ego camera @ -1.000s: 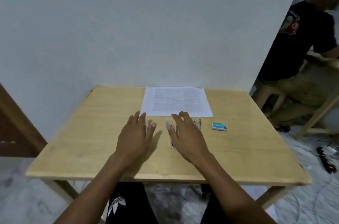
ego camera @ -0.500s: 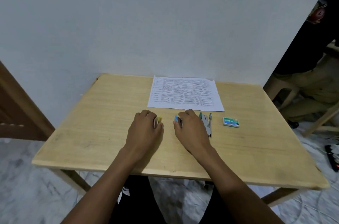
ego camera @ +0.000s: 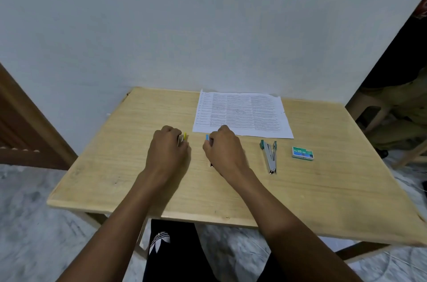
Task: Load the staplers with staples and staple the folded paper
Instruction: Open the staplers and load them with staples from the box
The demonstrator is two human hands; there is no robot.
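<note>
- The left hand [ego camera: 167,147] rests on the wooden table [ego camera: 323,189], left of the middle, fingers curled round a small stapler with a yellow tip [ego camera: 184,136]. Only that tip shows, poking out at the far side of the fist.
- The right hand [ego camera: 223,150] lies just beside it, the two hands near but apart. Its fingers are curled round a stapler with a blue tip [ego camera: 207,136], and a dark bit of that stapler peeks out under the palm.
- A printed sheet of paper [ego camera: 242,113] lies flat at the far edge of the table, by the wall [ego camera: 208,27]. The right knuckles reach its near edge. Whether it is folded cannot be told.
- Right of the right hand lie two more staplers with green tips [ego camera: 270,157], side by side, touching at the near end and spread at the far end.
- Further right sits a green box of staples [ego camera: 302,153], closed, well apart from both hands.
</note>
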